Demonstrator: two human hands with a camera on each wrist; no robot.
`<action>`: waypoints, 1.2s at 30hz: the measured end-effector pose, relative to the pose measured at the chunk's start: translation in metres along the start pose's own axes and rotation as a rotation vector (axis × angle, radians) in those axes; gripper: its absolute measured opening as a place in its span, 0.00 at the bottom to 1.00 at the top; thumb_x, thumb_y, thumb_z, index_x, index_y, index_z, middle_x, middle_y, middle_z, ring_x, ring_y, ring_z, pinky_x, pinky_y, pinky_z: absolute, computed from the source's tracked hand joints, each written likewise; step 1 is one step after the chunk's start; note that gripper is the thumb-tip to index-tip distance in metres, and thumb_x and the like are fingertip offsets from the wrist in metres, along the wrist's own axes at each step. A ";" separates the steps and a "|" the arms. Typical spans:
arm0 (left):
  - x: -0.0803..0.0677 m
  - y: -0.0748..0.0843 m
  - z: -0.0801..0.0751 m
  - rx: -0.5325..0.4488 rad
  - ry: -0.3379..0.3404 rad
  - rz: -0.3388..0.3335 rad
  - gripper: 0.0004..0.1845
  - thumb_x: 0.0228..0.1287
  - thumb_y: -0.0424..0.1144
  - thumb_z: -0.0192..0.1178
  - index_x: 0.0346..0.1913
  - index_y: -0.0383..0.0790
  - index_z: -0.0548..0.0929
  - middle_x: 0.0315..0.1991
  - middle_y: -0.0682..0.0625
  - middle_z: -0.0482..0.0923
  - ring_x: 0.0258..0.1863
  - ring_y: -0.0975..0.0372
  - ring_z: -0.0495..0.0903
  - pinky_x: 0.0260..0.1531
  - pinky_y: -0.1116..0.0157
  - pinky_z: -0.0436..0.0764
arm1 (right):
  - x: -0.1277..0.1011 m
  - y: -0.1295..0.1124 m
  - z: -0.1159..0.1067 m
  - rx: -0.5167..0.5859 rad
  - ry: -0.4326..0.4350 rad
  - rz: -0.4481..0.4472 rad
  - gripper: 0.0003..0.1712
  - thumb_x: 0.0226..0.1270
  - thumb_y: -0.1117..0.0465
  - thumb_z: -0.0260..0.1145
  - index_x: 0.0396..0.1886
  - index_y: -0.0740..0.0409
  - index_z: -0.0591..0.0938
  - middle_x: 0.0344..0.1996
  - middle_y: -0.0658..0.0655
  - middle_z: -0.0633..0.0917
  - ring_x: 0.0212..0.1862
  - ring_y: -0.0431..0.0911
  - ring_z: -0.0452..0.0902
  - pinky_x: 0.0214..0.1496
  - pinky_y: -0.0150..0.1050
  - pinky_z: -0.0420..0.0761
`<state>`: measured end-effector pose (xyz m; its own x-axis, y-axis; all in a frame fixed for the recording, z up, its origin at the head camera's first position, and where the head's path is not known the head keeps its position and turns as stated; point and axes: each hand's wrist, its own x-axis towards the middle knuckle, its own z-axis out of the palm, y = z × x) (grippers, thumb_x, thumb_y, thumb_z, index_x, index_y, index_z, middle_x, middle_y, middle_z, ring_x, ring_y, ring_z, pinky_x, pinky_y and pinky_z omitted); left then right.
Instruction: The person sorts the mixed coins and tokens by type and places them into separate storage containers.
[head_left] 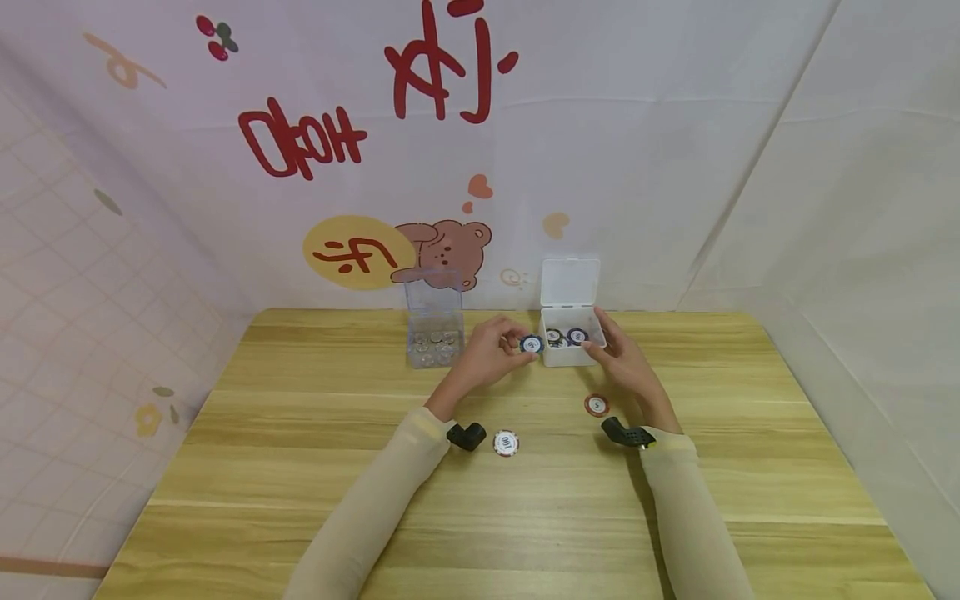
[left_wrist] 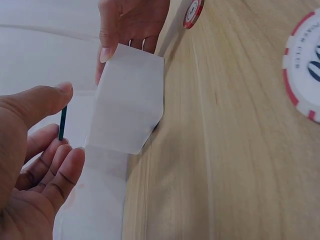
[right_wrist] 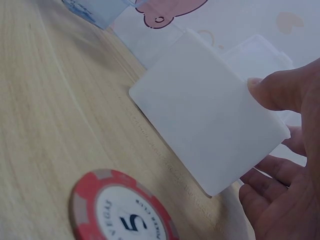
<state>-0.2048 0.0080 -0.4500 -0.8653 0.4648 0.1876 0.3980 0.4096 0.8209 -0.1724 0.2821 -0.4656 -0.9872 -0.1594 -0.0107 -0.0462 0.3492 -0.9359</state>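
Between thumb and fingers, my left hand (head_left: 495,348) pinches a dark blue-green poker chip (head_left: 532,344), held just left of the white plastic box (head_left: 568,357). The chip shows edge-on in the left wrist view. That box stands with its lid (head_left: 571,282) raised, and several poker chips lie inside it, one of them a dark blue chip (head_left: 577,337). My right hand (head_left: 622,354) holds the box at its right side, thumb over the front rim and fingers along the side wall. A red chip marked 5 (right_wrist: 125,210) lies on the table near the right wrist.
A clear bluish plastic box (head_left: 436,350) with its lid up stands left of the left hand, with several round clear pieces inside. A white chip with red edge marks (head_left: 506,443) lies nearer the front of the wooden table (head_left: 555,533). A printed cloth (head_left: 637,167) hangs behind.
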 end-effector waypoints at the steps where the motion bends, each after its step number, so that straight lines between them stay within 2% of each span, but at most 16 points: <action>1: 0.002 0.000 0.001 -0.003 -0.002 -0.001 0.18 0.59 0.39 0.76 0.51 0.38 0.86 0.38 0.45 0.79 0.37 0.60 0.81 0.39 0.73 0.85 | 0.000 0.000 0.000 0.000 0.000 0.001 0.44 0.79 0.63 0.60 0.84 0.58 0.46 0.83 0.66 0.49 0.82 0.65 0.47 0.81 0.61 0.57; 9: 0.019 0.006 0.008 0.001 -0.017 0.019 0.17 0.61 0.40 0.75 0.50 0.36 0.86 0.40 0.43 0.78 0.39 0.58 0.80 0.39 0.74 0.84 | 0.000 0.000 -0.001 -0.009 0.004 0.010 0.44 0.79 0.61 0.60 0.85 0.56 0.47 0.82 0.67 0.50 0.81 0.65 0.49 0.80 0.60 0.60; 22: 0.041 0.012 0.018 0.059 -0.017 0.030 0.20 0.62 0.43 0.75 0.53 0.38 0.86 0.42 0.46 0.79 0.41 0.59 0.79 0.39 0.73 0.82 | 0.000 -0.002 -0.001 -0.022 0.005 -0.007 0.43 0.79 0.62 0.60 0.84 0.60 0.48 0.81 0.69 0.52 0.81 0.66 0.52 0.79 0.59 0.63; 29: 0.053 0.015 0.023 0.099 -0.018 -0.013 0.20 0.62 0.44 0.75 0.54 0.39 0.86 0.44 0.49 0.80 0.41 0.61 0.78 0.40 0.71 0.80 | 0.000 -0.001 -0.001 -0.014 0.006 -0.006 0.43 0.79 0.61 0.60 0.84 0.59 0.48 0.82 0.69 0.52 0.80 0.67 0.52 0.79 0.61 0.62; 36: 0.063 0.016 0.030 0.134 -0.015 -0.034 0.20 0.62 0.45 0.74 0.52 0.39 0.86 0.42 0.49 0.79 0.37 0.63 0.74 0.36 0.73 0.76 | 0.000 -0.001 0.000 -0.050 0.012 -0.017 0.43 0.79 0.61 0.59 0.84 0.60 0.48 0.81 0.71 0.52 0.79 0.69 0.53 0.77 0.63 0.64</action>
<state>-0.2441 0.0670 -0.4413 -0.8746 0.4602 0.1524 0.4070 0.5262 0.7466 -0.1727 0.2817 -0.4643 -0.9879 -0.1545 0.0095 -0.0701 0.3919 -0.9173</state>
